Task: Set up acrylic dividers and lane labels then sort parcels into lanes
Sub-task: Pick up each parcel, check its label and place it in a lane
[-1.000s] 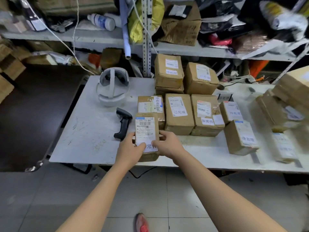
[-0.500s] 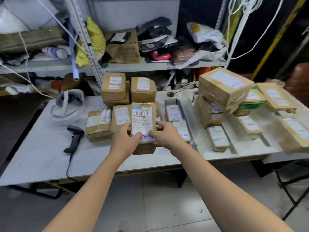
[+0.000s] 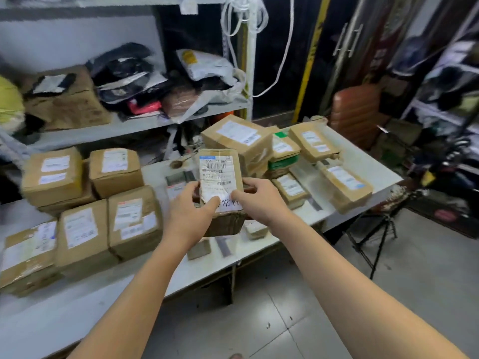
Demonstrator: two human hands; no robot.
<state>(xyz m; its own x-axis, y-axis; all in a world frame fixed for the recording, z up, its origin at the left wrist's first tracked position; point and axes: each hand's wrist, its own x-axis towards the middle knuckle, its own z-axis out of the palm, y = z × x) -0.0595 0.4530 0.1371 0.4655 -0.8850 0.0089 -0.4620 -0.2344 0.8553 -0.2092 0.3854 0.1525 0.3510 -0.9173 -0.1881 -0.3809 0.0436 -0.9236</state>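
Observation:
A small brown cardboard parcel with a white shipping label and a strip of printed characters hangs above the white table. My left hand grips its left side with the thumb on the label. My right hand grips its right side. Sorted parcels lie in rows on the left of the table. More parcels lie on the right, between flat strips that run toward the table's front edge. A small parcel sits just under the held one.
A stack of larger boxes stands behind the held parcel. Metal shelving with bags and boxes lines the back wall. A folding stand sits at the table's right end, with more shelving beyond. Tiled floor lies below.
I have carried the parcel from the left part of the table to the right, lifted off the surface. Both hands kept their grip. My view has swung rightward with it.

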